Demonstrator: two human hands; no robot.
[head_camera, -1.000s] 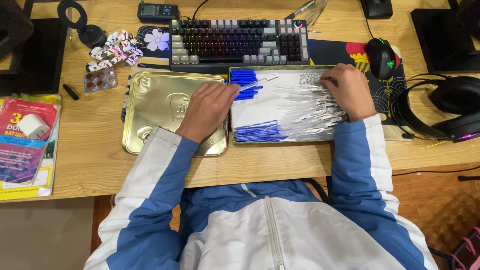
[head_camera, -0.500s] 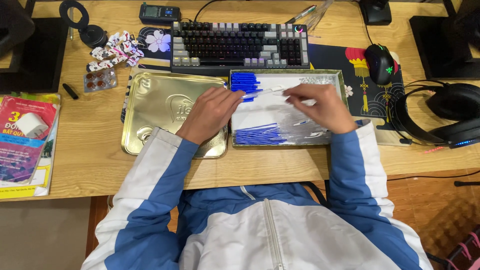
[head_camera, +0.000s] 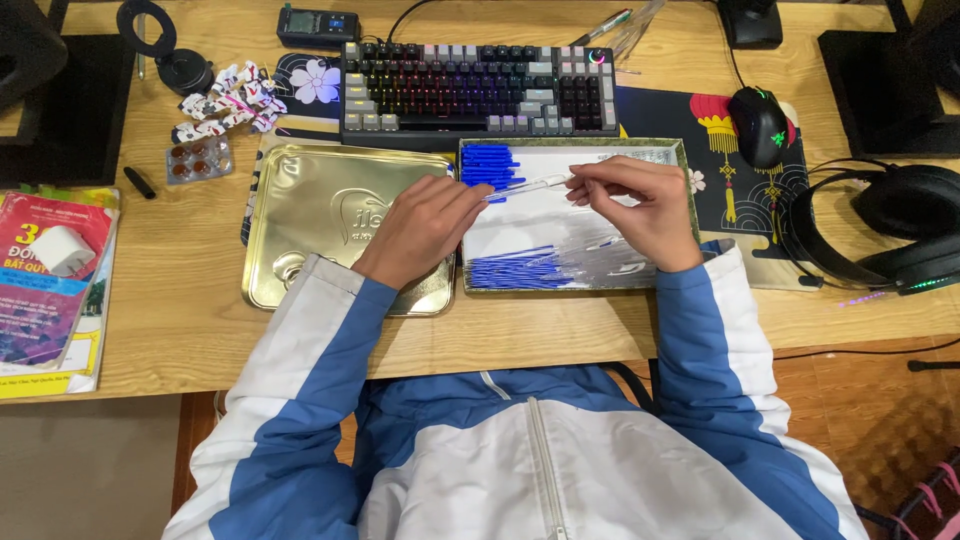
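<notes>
A shallow tin tray (head_camera: 672, 150) on the wooden desk holds blue pen caps (head_camera: 490, 165) at its far left, blue refills (head_camera: 515, 268) along its near edge and several clear pen barrels (head_camera: 610, 262). A clear pen barrel (head_camera: 532, 184) is held level above the tray. My right hand (head_camera: 640, 205) pinches its right end. My left hand (head_camera: 420, 228) rests over the seam between the tray and the gold tin lid (head_camera: 310, 215), its fingertips at the barrel's left end.
A keyboard (head_camera: 478, 92) lies just beyond the tray. A mouse (head_camera: 757, 123) on its mat and black headphones (head_camera: 900, 235) are at the right. A toy figure (head_camera: 225, 100), a blister pack (head_camera: 198, 160) and a red book (head_camera: 45, 285) lie at the left.
My right hand left the tray's right side, came toward the middle and lifted a clear barrel. My left hand's fingers now meet the barrel's other end.
</notes>
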